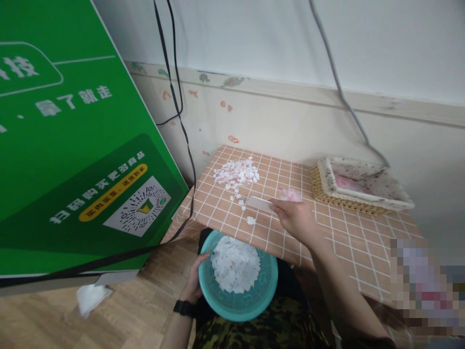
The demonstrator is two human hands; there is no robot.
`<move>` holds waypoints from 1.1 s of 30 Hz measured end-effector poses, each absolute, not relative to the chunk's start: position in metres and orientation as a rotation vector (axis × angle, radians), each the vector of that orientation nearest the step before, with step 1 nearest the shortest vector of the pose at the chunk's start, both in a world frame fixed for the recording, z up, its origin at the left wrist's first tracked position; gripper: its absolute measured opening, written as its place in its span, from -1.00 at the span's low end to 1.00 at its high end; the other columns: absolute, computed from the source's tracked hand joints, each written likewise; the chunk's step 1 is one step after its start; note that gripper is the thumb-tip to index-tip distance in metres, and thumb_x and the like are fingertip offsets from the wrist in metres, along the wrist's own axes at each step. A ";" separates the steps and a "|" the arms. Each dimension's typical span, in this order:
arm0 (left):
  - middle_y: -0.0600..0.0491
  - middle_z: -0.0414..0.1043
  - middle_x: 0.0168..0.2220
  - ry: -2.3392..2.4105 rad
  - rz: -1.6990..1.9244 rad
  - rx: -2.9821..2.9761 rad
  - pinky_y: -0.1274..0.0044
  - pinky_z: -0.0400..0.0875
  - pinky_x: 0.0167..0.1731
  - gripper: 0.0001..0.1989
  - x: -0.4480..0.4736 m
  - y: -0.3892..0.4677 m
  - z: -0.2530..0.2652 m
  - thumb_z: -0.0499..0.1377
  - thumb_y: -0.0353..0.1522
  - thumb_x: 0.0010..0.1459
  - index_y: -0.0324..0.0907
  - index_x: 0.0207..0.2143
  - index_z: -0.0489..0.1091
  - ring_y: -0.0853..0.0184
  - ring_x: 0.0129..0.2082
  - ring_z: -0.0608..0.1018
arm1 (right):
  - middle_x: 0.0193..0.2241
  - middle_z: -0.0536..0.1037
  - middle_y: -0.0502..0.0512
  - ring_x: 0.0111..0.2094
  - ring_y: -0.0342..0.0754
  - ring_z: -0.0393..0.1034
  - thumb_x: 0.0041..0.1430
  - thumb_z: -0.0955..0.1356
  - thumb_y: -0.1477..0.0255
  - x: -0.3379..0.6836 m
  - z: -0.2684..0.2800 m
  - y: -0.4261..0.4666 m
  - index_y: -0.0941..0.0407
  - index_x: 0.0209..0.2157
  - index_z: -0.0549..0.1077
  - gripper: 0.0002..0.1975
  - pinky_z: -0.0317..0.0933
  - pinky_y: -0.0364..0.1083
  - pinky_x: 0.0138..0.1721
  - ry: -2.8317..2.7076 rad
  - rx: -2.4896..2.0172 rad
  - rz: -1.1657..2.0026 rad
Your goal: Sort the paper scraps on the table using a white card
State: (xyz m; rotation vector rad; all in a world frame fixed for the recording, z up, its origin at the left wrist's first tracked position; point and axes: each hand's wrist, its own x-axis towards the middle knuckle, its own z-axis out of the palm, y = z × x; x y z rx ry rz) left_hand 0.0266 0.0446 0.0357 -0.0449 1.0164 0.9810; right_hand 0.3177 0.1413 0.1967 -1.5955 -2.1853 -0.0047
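My left hand [195,276] grips the left rim of a round teal plastic colander [240,310], its thumb over the edge. Small white paper scraps [235,265] fill the colander's middle, which sits just below the table's front edge. Above the tabletop, my right hand [295,219] pinches a flat, pale rectangular piece [258,204], perhaps a scraper or card; its exact kind is unclear. Beyond its left end lies a pile of white and pinkish scraps [238,172], with several loose pieces trailing toward the front edge. A small pink heap [291,195] lies just behind my right hand.
A cloth-lined wicker basket [359,194] stands at the table's back right, with pink material inside. The table wears a brown checked cloth [341,252]. On the left rises a large green sign [72,145], with a dark strap [184,133] hanging beside it. The lower right corner is pixelated.
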 end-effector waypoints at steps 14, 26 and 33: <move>-0.07 0.59 -0.50 1.024 0.969 -0.041 0.35 0.44 -0.32 -0.85 0.024 0.044 0.030 0.24 -0.38 -0.03 -0.31 -0.40 0.50 0.16 -0.50 0.59 | -0.43 0.61 0.06 -0.50 -0.07 0.45 0.23 0.24 0.39 0.310 0.193 0.136 0.07 -0.16 0.53 -0.74 0.15 -0.13 -0.48 -2.210 -1.591 0.050; -0.08 0.60 -0.47 0.981 0.962 -0.090 0.28 0.42 -0.20 -0.84 0.024 0.045 0.032 0.23 -0.39 -0.03 -0.30 -0.37 0.51 0.08 -0.39 0.61 | -0.38 0.61 0.06 -0.46 -0.10 0.46 0.24 0.23 0.43 0.295 0.198 0.139 0.05 -0.08 0.49 -0.71 0.18 -0.16 -0.46 -2.287 -1.486 0.102; -0.09 0.60 -0.50 0.986 0.997 -0.041 0.33 0.43 -0.23 -0.86 0.024 0.045 0.032 0.23 -0.41 -0.02 -0.33 -0.42 0.52 0.12 -0.44 0.61 | -0.46 0.60 0.07 -0.51 -0.09 0.44 0.24 0.21 0.42 0.293 0.199 0.137 0.09 -0.14 0.52 -0.71 0.16 -0.15 -0.48 -2.232 -1.552 0.060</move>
